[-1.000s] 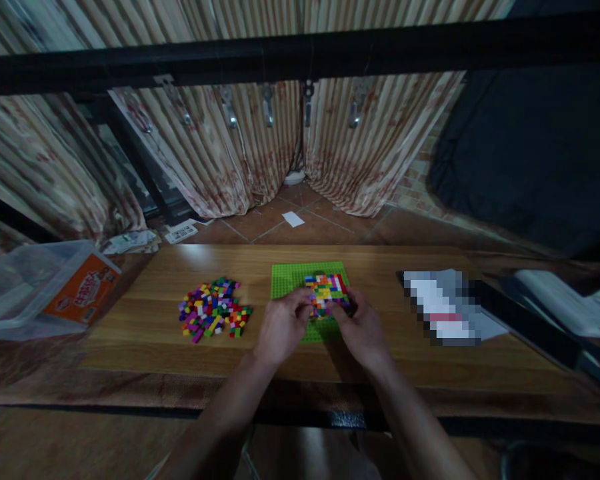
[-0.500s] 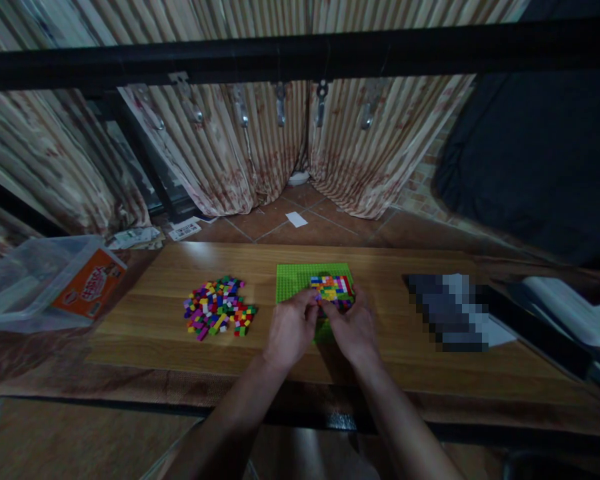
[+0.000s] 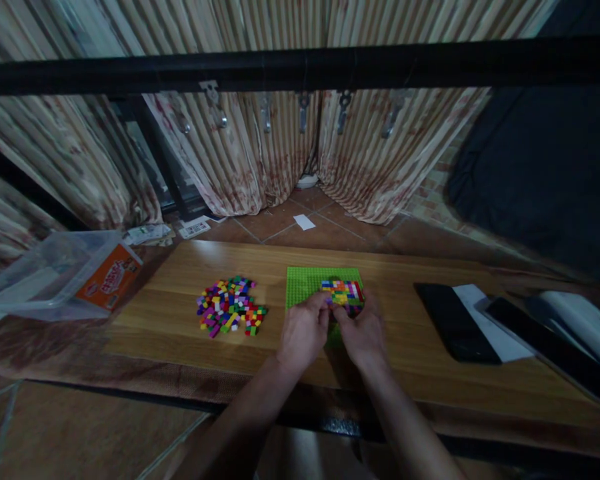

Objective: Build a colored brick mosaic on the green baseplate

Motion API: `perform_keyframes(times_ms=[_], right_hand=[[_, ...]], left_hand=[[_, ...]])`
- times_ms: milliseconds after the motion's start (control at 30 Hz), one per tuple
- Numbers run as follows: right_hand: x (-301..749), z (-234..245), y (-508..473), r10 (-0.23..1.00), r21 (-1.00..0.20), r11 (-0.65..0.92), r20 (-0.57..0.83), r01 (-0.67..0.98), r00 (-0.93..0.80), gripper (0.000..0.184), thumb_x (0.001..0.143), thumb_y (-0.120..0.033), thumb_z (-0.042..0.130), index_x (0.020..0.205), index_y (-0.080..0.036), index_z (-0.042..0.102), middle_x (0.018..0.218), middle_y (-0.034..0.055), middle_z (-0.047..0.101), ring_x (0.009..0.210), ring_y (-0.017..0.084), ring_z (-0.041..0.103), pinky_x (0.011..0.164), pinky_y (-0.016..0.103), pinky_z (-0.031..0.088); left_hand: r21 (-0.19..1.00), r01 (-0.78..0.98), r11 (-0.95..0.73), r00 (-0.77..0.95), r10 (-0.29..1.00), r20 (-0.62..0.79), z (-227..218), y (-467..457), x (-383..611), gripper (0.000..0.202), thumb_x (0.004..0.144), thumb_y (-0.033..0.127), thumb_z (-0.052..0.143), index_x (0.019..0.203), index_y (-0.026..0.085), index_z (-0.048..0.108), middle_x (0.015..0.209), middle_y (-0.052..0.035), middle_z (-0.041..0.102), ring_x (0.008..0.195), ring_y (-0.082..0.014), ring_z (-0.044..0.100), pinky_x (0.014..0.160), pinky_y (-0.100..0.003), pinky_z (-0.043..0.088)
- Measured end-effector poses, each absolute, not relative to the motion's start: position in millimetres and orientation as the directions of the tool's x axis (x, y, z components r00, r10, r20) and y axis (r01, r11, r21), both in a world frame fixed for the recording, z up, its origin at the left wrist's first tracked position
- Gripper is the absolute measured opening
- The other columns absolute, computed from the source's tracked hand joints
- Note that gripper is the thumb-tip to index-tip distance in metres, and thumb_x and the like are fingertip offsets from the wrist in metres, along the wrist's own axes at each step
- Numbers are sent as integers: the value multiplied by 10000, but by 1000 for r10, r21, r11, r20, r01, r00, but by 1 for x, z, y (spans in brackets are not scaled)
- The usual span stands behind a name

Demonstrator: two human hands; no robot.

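Your left fingers (image 3: 316, 303), nearly closed, grip the near-left corner of the multicoloured brick block (image 3: 343, 292); your right hand (image 3: 364, 332) curls around its right side, holding it. The block is over the green studded baseplate (image 3: 300, 283), contact unclear. Loose bricks (image 3: 230, 308) lie heaped leftward; striped curtains (image 3: 275, 153) hang beyond.

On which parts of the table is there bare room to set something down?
Bare table shows left of the brick pile, and between the right hand and the black slab; a narrow strip separates pile and green plate. Crowded: the plate's right half, where right and left hand hold the brick block, and the right end, with slab and paper.
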State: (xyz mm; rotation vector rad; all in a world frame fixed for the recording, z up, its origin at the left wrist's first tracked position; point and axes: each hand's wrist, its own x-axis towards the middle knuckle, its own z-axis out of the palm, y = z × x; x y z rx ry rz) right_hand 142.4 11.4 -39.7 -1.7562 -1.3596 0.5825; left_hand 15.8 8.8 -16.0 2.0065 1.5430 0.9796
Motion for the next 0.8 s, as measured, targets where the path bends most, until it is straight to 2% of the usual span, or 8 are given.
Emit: perform_keyframes(times_ms=[100, 300, 433, 633, 800], right_hand=[[142, -40, 8, 928, -807, -115, 122, 579, 353, 730, 762, -548, 562, 1349, -133, 433, 1311, 195, 530, 1242, 364, 462, 1025, 495, 341], [154, -39, 6, 938, -842, -153, 40, 517, 343, 771, 774, -614, 538, 1359, -123, 434, 1229, 196, 599, 1119, 333, 570, 953, 451, 416], [159, -37, 7, 945, -835, -159, 26, 527, 327, 750, 779, -602, 534, 1336, -105, 463, 1236, 204, 596, 1099, 330, 586, 940, 456, 426], [160, -35, 8, 950, -824, -167, 12, 541, 312, 697, 772, -605, 538, 1293, -142, 521, 1190, 169, 623, 1071, 314, 601, 936, 448, 436], [163, -37, 8, 952, -789, -175, 18, 588, 306, 708, 777, -626, 513, 1286, -135, 534, 1172, 178, 629, 1064, 330, 601, 934, 472, 432]], left_hand=[[717, 627, -304, 150, 950, 272, -13, 7, 14, 317, 855, 140, 514, 1150, 211, 608, 957, -31, 745, 838, -162, 696, 771, -264, 542], [661, 710, -243, 126, 967, 221, -7, 11, -26, 288, 836, 153, 522, 1076, 216, 668, 932, -25, 745, 764, -158, 683, 721, -257, 527], [557, 816, -153, 89, 986, 142, -4, 17, -76, 225, 789, 117, 534, 888, 195, 721, 851, -38, 739, 777, -175, 675, 746, -278, 513], [412, 897, -160, 136, 987, 88, 3, 14, -101, 214, 704, 68, 584, 800, 189, 732, 902, -60, 732, 905, -204, 651, 872, -320, 481], [375, 920, -118, 103, 993, 60, 0, 11, -92, 234, 695, 52, 575, 794, 188, 737, 905, -65, 724, 928, -218, 642, 881, -329, 478]])
